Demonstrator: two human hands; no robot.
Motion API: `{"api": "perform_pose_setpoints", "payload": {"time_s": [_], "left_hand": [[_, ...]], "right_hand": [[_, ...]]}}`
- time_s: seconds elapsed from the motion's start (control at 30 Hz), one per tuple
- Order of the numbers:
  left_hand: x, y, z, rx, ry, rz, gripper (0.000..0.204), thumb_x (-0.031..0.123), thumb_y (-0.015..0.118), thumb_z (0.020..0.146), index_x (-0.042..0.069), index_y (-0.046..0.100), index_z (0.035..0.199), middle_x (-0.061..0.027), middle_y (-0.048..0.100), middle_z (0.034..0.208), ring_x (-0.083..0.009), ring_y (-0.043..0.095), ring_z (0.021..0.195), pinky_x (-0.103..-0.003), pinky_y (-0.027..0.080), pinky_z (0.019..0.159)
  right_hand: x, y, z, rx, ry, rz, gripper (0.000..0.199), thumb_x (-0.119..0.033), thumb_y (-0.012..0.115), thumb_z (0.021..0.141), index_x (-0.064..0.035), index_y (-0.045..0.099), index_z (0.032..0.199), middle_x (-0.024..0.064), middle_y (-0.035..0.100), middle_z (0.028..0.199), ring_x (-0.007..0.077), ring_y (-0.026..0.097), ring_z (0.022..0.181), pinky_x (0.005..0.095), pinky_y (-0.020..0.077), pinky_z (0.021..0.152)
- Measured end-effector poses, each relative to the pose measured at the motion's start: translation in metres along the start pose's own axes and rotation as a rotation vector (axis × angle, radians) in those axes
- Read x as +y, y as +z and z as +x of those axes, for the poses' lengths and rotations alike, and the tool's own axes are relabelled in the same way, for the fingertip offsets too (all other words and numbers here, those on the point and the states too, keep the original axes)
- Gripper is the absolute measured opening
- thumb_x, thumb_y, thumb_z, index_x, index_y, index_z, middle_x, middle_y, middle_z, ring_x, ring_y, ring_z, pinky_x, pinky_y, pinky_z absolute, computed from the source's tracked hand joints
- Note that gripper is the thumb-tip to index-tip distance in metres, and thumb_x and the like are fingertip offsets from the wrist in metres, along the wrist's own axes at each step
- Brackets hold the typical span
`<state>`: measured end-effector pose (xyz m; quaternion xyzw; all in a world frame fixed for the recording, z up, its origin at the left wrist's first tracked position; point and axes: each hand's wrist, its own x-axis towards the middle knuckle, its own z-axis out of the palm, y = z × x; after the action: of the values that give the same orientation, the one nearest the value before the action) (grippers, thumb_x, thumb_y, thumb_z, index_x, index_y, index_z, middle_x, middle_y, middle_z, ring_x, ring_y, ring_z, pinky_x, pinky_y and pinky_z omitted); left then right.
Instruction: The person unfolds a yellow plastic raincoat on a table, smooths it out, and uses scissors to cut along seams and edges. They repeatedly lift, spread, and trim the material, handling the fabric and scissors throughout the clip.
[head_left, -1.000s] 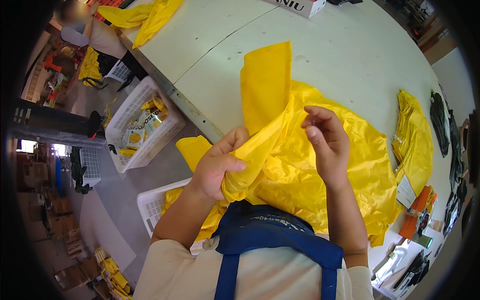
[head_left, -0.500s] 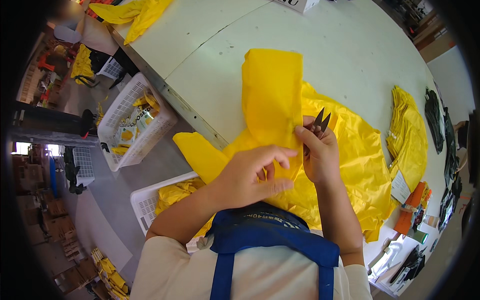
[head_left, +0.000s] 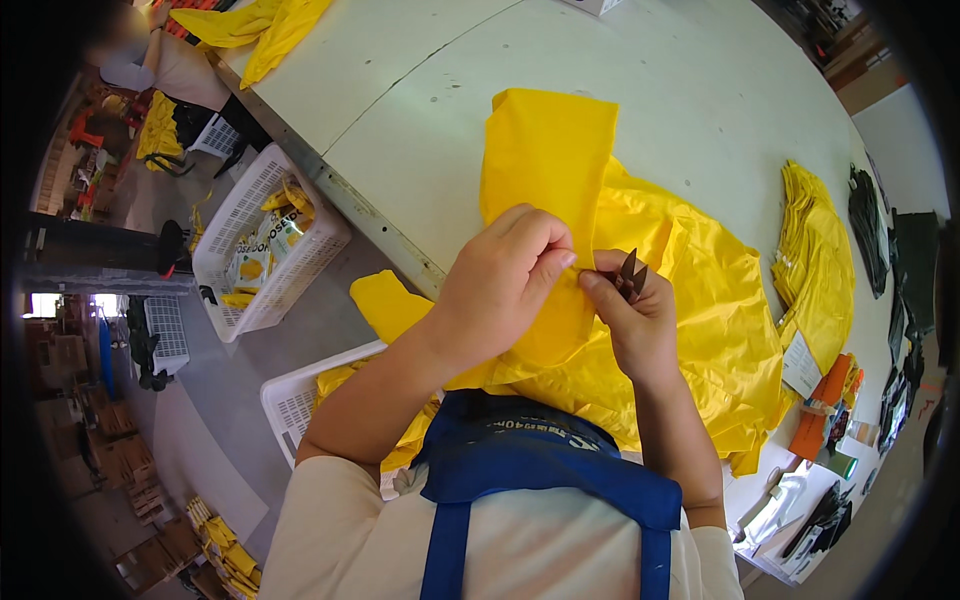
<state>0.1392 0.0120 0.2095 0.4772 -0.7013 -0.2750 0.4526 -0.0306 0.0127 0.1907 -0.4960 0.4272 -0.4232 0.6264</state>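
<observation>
yellow garment (head_left: pixel 700 300) | white table (head_left: pixel 420 110) | white baskets (head_left: pixel 240 290) | blue apron (head_left: pixel 530 470)

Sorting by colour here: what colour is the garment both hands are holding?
Bright yellow: the garment is plain, with no pattern, seen clearly in the head view, the only one.

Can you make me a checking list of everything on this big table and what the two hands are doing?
Surface: pale grey table, seam lines, small dark specks.
Job's things: yellow garment spread out, one part folded up; small dark snips.
Clutter: stack of folded yellow pieces; orange item; dark garments at the edge.
Hands: left hand pinches the fabric; right hand holds the snips.
Cables: nothing seen.
Surroundings: white baskets of packets on the floor; another person at the far end.
</observation>
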Motion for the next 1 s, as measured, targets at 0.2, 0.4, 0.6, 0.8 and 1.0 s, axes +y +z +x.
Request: {"api": "perform_pose_setpoints", "payload": {"time_s": [0.2,0.4,0.6,0.8,1.0], "left_hand": [[-0.014,-0.014,-0.007,0.045,-0.229,-0.142,0.014,0.013,0.051,0.093,0.001,0.051,0.088,-0.0048,0.057,0.082,-0.0134,0.054,0.073,-0.025,0.045,0.066],[-0.112,-0.074,-0.021,-0.307,-0.650,0.203,0.048,0.043,0.038,0.096,0.001,0.055,0.114,-0.0125,0.061,0.101,-0.0230,0.057,0.093,-0.033,0.044,0.085],[-0.166,-0.099,-0.082,-0.429,-1.315,0.071,0.073,0.063,0.043,0.086,0.004,0.049,0.128,-0.0155,0.058,0.119,-0.0236,0.056,0.102,-0.033,0.046,0.083],[-0.146,-0.105,-0.110,-0.548,-1.254,-0.126,0.061,0.052,0.052,0.087,0.005,0.050,0.126,-0.0114,0.060,0.112,-0.0177,0.056,0.090,-0.032,0.045,0.078],[-0.124,-0.115,-0.127,-0.606,-0.876,-0.624,0.033,0.013,0.068,0.079,0.004,0.056,0.108,-0.0007,0.060,0.086,-0.0089,0.056,0.079,-0.021,0.044,0.073]], "right_hand": [[0.001,-0.004,0.007,0.082,0.056,0.180,0.013,-0.001,0.059,0.086,0.0008,0.060,0.100,-0.0036,0.052,0.074,0.0029,0.043,0.061,0.0183,0.0337,0.053],[0.004,-0.031,0.008,0.219,0.003,0.301,0.014,0.003,0.054,0.085,-0.0024,0.061,0.097,-0.0045,0.049,0.072,0.0023,0.035,0.054,0.0179,0.0264,0.046],[0.030,-0.097,0.001,0.371,-0.093,0.298,0.015,0.004,0.051,0.085,-0.0029,0.061,0.095,-0.0066,0.043,0.068,0.0025,0.030,0.051,0.0193,0.0224,0.045],[0.060,-0.162,-0.008,0.495,-0.097,0.180,0.015,0.003,0.052,0.087,-0.0031,0.060,0.098,-0.0044,0.050,0.073,0.0040,0.031,0.050,0.0208,0.0244,0.046],[0.078,-0.198,-0.009,0.534,-0.060,0.139,0.016,0.001,0.054,0.088,-0.0027,0.059,0.103,-0.0031,0.051,0.073,0.0054,0.033,0.051,0.0207,0.0264,0.047]]}}
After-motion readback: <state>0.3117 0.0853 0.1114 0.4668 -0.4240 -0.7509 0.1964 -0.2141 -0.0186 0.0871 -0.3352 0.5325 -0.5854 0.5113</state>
